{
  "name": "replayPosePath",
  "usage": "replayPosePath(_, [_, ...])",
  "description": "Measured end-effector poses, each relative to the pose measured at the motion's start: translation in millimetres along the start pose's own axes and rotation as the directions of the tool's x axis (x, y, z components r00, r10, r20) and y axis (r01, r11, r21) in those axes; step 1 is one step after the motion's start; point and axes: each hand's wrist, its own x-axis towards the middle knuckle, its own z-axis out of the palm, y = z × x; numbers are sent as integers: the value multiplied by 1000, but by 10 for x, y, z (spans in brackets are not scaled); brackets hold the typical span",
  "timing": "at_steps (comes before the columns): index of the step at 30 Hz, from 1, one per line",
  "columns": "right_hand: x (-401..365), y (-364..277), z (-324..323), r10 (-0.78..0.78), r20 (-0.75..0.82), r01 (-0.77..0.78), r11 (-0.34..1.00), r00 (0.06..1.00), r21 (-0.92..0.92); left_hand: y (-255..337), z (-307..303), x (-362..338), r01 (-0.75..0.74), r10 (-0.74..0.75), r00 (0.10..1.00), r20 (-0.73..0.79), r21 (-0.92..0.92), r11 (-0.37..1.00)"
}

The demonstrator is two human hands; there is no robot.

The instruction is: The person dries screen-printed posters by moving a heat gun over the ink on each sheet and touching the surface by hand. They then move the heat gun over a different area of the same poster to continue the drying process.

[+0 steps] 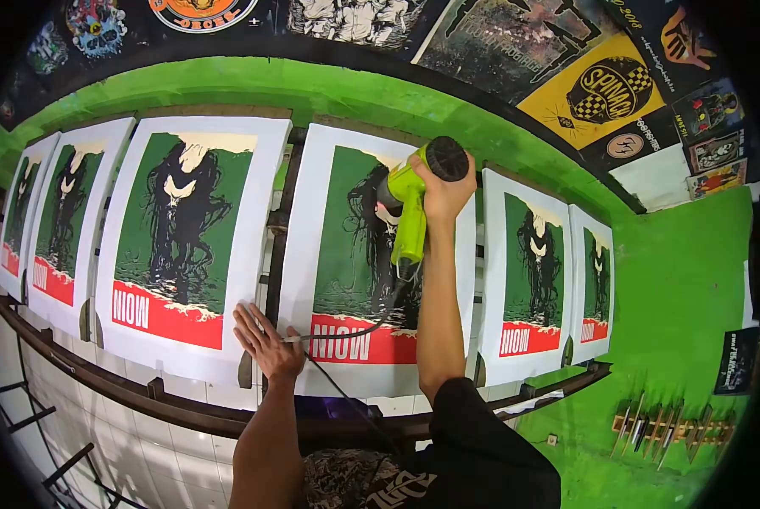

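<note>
My right hand (446,188) is wrapped round the rear of a lime-green heat gun (410,212) with a round black back. Its nozzle faces the dark figure on a print (342,220), with a reddish glow at the opening. The heat gun's black power cord (371,327) crosses that print and turns sharply at my left hand (270,343), where it is caught by the thumb. The other left fingers spread towards the lower corner of the neighbouring print (185,204). The prints have green, black and red areas on white, and the lettering appears upside down.
More matching prints lie in the row, two at left (66,216) and two at right (533,263). A dark metal rail (193,416) runs along the near side. Posters (605,89) cover the far wall; a tool rack (668,428) hangs at lower right.
</note>
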Motion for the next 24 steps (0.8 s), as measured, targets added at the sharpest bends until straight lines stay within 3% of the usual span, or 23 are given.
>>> replayPosePath(3, [8, -22, -26, -1, 60, -1, 1000, 998, 24, 0, -11, 18, -4, 4, 1000, 4, -14, 1000])
replayPosePath(7, [-15, -57, -4, 44, 29, -45, 997, 999, 62, 41, -49, 7, 34, -35, 998, 59, 10, 999])
replayPosePath(10, [-10, -94, 12, -26, 47, 28, 999, 999, -27, 19, -16, 31, 40, -41, 997, 63, 15, 999])
replayPosePath(13, [-9, -97, -23, 70, 127, -79, 994, 989, 70, 21, 2, 11, 24, -24, 999, 40, -2, 1000])
replayPosePath(15, [-21, -68, 41, -29, 60, 33, 997, 998, -72, 14, 0, 15, 6, -6, 1000, 19, -5, 1000])
replayPosePath(18, [5, -96, 8, 15, 174, -29, 996, 985, 79, 25, 9, 29, 36, -35, 999, 24, -19, 999])
replayPosePath(21, [-14, -124, 52, 47, 109, -51, 998, 993, 34, 50, -17, 18, 53, -53, 997, 54, -9, 999])
replayPosePath(24, [-1, -56, 61, -13, 152, 14, 1000, 988, -10, 33, -20, 36, 19, -19, 1000, 18, -28, 999])
